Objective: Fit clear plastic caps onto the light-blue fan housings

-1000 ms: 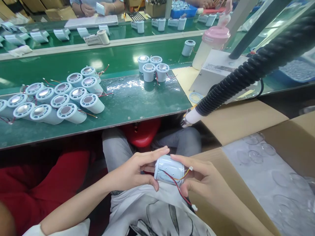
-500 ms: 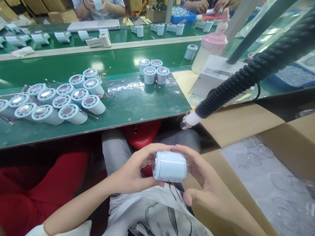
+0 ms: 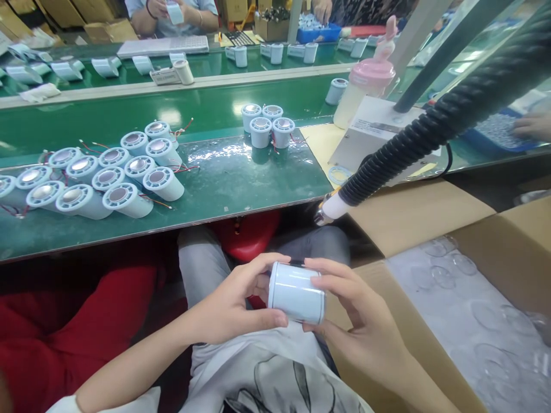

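Note:
A light-blue cylindrical housing (image 3: 296, 293) lies on its side between my hands, above my lap. My left hand (image 3: 235, 301) grips its left end, thumb along the lower side and fingers behind the top. My right hand (image 3: 359, 312) closes around the right end, fingers on top and thumb underneath. The housing's end faces are turned out of sight. On the bench ahead stand several like housings with silver discs and red wires, one group (image 3: 116, 196) at the left and a smaller cluster (image 3: 260, 133) nearer the middle.
A black corrugated hose (image 3: 413, 126) with a metal-tipped nozzle (image 3: 322, 215) slants down at the right, near my right hand. Below it an open carton (image 3: 404, 248) holds clear plastic rings (image 3: 486, 321). A pink-lidded bottle (image 3: 365, 86) stands on the bench. Co-workers' hands (image 3: 166, 10) are across the belt.
My right hand has closed from a looser hold, its thumb coming up against the housing. The housing has tilted slightly, and its hanging wires have gone out of sight.

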`<action>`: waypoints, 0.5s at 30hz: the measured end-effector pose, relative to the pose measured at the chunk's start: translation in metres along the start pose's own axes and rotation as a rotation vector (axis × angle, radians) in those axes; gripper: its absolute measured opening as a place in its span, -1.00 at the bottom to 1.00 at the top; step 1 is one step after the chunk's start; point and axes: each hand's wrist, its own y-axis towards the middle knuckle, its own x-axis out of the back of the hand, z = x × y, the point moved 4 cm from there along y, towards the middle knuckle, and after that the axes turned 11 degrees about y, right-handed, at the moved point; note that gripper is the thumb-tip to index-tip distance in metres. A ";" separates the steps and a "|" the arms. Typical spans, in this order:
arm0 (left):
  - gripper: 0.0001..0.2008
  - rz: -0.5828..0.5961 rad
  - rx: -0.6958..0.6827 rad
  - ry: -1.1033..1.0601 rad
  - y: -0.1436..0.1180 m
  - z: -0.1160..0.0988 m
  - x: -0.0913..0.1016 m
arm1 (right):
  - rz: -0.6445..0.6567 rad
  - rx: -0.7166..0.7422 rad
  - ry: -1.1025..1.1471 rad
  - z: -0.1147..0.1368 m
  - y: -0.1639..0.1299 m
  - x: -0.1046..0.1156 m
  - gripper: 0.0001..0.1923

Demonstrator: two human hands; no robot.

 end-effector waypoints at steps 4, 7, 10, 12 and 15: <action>-0.34 -0.028 -0.012 0.017 0.001 -0.001 -0.003 | -0.014 -0.232 0.176 -0.007 -0.002 0.002 -0.28; -0.34 -0.037 -0.048 0.048 0.000 -0.002 -0.003 | 0.035 -0.344 0.258 -0.009 -0.004 0.000 -0.36; -0.34 -0.048 -0.074 0.060 -0.001 -0.001 -0.003 | 0.056 -0.355 0.311 -0.009 -0.004 -0.002 -0.44; -0.33 -0.052 -0.082 0.068 -0.002 0.000 -0.003 | 0.043 -0.342 0.318 -0.008 -0.004 -0.001 -0.43; -0.30 -0.062 -0.088 0.089 -0.001 0.000 -0.002 | 0.037 -0.298 0.306 -0.005 -0.002 -0.001 -0.40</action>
